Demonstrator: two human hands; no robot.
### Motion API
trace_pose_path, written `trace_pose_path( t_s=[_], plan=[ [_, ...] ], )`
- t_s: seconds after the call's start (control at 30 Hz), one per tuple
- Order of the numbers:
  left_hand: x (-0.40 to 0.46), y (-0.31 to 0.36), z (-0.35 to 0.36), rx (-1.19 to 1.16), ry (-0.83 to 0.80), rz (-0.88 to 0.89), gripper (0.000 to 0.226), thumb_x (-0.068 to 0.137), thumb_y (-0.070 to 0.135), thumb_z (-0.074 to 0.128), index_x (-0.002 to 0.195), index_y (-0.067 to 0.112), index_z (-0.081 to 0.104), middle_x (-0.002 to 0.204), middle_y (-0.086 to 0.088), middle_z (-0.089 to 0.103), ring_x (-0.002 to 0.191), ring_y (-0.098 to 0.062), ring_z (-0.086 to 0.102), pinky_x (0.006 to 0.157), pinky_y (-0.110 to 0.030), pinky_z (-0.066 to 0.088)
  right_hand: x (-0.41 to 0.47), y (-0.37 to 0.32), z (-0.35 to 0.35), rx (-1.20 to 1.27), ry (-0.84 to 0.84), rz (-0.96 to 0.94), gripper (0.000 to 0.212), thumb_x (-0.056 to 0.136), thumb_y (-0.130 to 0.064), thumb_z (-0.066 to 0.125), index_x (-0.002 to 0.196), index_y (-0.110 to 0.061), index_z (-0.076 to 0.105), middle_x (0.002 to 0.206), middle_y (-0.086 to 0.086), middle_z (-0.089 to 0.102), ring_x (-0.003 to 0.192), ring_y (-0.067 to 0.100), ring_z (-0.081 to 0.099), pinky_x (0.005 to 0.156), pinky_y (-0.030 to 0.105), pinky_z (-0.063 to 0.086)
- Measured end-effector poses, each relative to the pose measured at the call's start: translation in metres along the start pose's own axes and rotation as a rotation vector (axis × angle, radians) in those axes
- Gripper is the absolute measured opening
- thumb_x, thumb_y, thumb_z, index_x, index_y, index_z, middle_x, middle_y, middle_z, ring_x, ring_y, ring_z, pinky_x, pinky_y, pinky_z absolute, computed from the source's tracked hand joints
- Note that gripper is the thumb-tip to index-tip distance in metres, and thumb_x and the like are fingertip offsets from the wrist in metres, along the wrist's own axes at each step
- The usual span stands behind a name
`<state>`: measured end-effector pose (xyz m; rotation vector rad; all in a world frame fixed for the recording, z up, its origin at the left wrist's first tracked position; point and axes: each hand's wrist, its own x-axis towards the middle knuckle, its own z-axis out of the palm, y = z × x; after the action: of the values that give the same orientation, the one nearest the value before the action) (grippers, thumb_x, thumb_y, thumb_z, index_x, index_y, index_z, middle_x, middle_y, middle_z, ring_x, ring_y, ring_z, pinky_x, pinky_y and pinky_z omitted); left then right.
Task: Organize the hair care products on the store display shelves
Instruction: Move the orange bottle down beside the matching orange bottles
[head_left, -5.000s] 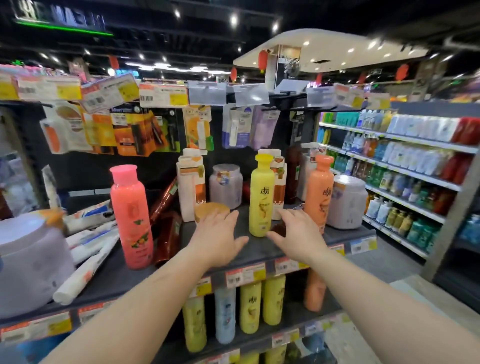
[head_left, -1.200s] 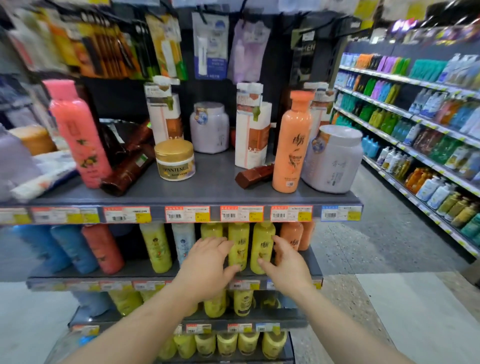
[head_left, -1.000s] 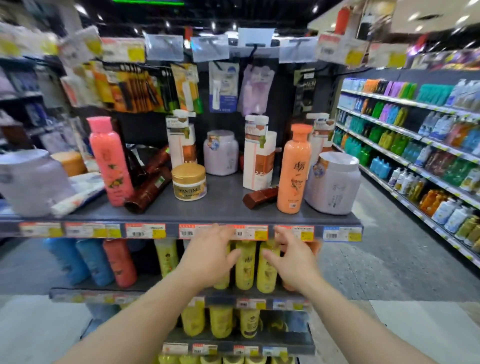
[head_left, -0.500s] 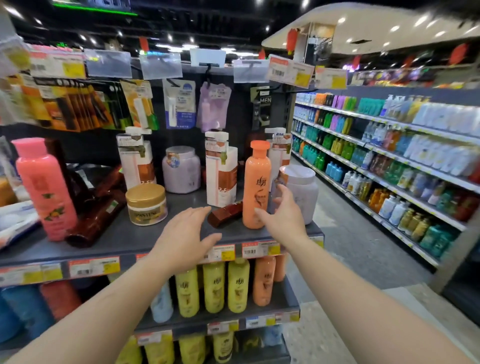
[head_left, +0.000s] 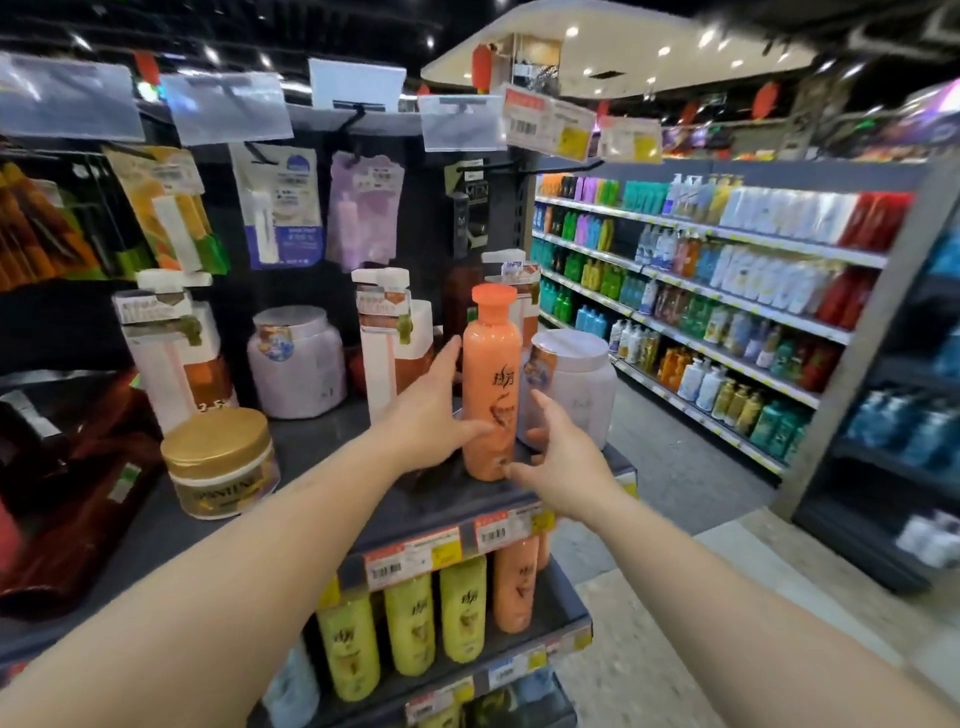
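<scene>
An orange shampoo bottle (head_left: 491, 374) stands upright near the right end of the dark top shelf (head_left: 322, 499). My left hand (head_left: 434, 415) is spread against the bottle's left side, thumb touching its lower front. My right hand (head_left: 558, 457) is open at the bottle's lower right, fingers apart, close to the base. Neither hand is closed around it. On the shelf below stand yellow bottles (head_left: 410, 623) and an orange bottle (head_left: 514, 587).
On the top shelf are a gold-lidded jar (head_left: 221, 465), a lilac tub (head_left: 296, 361), white boxed pump bottles (head_left: 389, 348), a white tub (head_left: 571, 387) right behind the bottle, and dark red bottles lying at left (head_left: 67, 467). Hanging packets above. An aisle with stocked shelves runs to the right (head_left: 701, 312).
The view rose from the lower shelf to the top shelf. Both hands moved up and forward and now flank the orange bottle, the left one touching it.
</scene>
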<state>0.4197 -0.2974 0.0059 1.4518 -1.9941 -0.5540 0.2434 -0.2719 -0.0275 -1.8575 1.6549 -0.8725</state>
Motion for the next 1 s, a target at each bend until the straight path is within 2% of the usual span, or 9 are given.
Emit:
trace_pose_path(
  t_s=[0.13, 0.27, 0.37, 0.47, 0.6, 0.73, 0.83, 0.93, 1.0],
  plan=[
    [0.012, -0.002, 0.008, -0.121, -0.033, 0.005, 0.110, 0.079, 0.032, 0.076, 0.151, 0.035, -0.007, 0.151, 0.003, 0.038, 0.134, -0.018, 0.043, 0.105, -0.042, 0.043, 0.003, 0.000, 0.001, -0.011, -0.054, -0.021, 0.097, 0.079, -0.027, 0.076, 0.150, -0.039, 0.011, 0.131, -0.001, 0.055, 0.118, 0.015, 0.053, 0.094, 0.032, 0.047],
    [0.017, -0.005, 0.013, -0.183, 0.055, 0.011, 0.084, 0.083, 0.030, 0.072, 0.149, 0.028, 0.020, 0.144, 0.003, 0.046, 0.130, -0.018, 0.047, 0.099, -0.037, 0.044, 0.002, -0.004, -0.001, 0.013, -0.086, -0.050, 0.096, 0.080, -0.023, 0.075, 0.149, -0.042, 0.012, 0.116, -0.007, 0.056, 0.115, 0.014, 0.054, 0.092, 0.030, 0.048],
    [0.012, -0.001, 0.009, -0.189, 0.088, 0.043, 0.074, 0.083, 0.030, 0.072, 0.144, 0.030, 0.029, 0.137, 0.007, 0.052, 0.123, -0.015, 0.051, 0.096, -0.036, 0.048, -0.005, -0.009, -0.010, 0.061, -0.089, -0.099, 0.089, 0.081, -0.019, 0.074, 0.148, -0.043, 0.019, 0.103, -0.018, 0.054, 0.106, 0.008, 0.054, 0.084, 0.023, 0.046],
    [-0.001, 0.015, -0.002, -0.233, 0.108, 0.085, 0.070, 0.081, 0.031, 0.073, 0.141, 0.032, 0.035, 0.126, 0.013, 0.056, 0.111, -0.008, 0.056, 0.090, -0.036, 0.054, -0.015, -0.015, -0.029, 0.052, -0.062, -0.163, 0.085, 0.079, -0.024, 0.077, 0.146, -0.041, 0.026, 0.109, -0.016, 0.053, 0.108, 0.005, 0.053, 0.086, 0.024, 0.045],
    [-0.029, 0.041, -0.008, -0.258, 0.134, 0.119, 0.068, 0.081, 0.025, 0.075, 0.138, 0.033, 0.038, 0.117, 0.015, 0.061, 0.105, -0.001, 0.059, 0.082, -0.023, 0.054, -0.026, -0.012, -0.064, 0.118, -0.062, -0.195, 0.069, 0.072, -0.029, 0.082, 0.132, -0.033, 0.048, 0.116, -0.011, 0.058, 0.106, 0.007, 0.057, 0.094, 0.034, 0.050],
    [-0.060, 0.062, 0.019, -0.283, 0.118, 0.074, 0.069, 0.078, 0.022, 0.077, 0.134, 0.037, 0.039, 0.114, 0.013, 0.063, 0.105, -0.004, 0.063, 0.085, -0.029, 0.056, -0.034, 0.009, -0.092, 0.152, -0.199, -0.209, 0.046, 0.071, -0.023, 0.083, 0.110, -0.026, 0.058, 0.107, -0.007, 0.065, 0.093, 0.009, 0.066, 0.084, 0.034, 0.057],
    [-0.079, 0.077, 0.057, -0.327, 0.103, 0.012, 0.069, 0.078, 0.018, 0.077, 0.130, 0.042, 0.038, 0.110, 0.010, 0.066, 0.100, -0.003, 0.065, 0.085, -0.030, 0.057, -0.039, 0.040, -0.108, 0.174, -0.340, -0.195, 0.042, 0.071, -0.018, 0.083, 0.105, -0.024, 0.059, 0.098, -0.003, 0.069, 0.086, 0.009, 0.069, 0.078, 0.030, 0.058],
    [-0.094, 0.082, 0.111, -0.320, 0.136, -0.089, 0.070, 0.076, 0.018, 0.079, 0.120, 0.054, 0.039, 0.108, 0.011, 0.066, 0.095, -0.002, 0.066, 0.087, -0.036, 0.056, -0.040, 0.082, -0.119, 0.141, -0.503, -0.211, 0.041, 0.070, -0.016, 0.083, 0.103, -0.023, 0.059, 0.097, -0.002, 0.069, 0.088, 0.013, 0.069, 0.081, 0.032, 0.056],
    [-0.100, 0.080, 0.153, -0.359, 0.139, -0.171, 0.073, 0.075, 0.017, 0.081, 0.121, 0.056, 0.039, 0.110, 0.007, 0.067, 0.096, -0.004, 0.066, 0.089, -0.039, 0.055, -0.039, 0.115, -0.120, 0.058, -0.601, -0.221, 0.042, 0.072, -0.013, 0.082, 0.106, -0.020, 0.059, 0.095, -0.006, 0.065, 0.085, 0.005, 0.064, 0.081, 0.022, 0.054]
  ],
)
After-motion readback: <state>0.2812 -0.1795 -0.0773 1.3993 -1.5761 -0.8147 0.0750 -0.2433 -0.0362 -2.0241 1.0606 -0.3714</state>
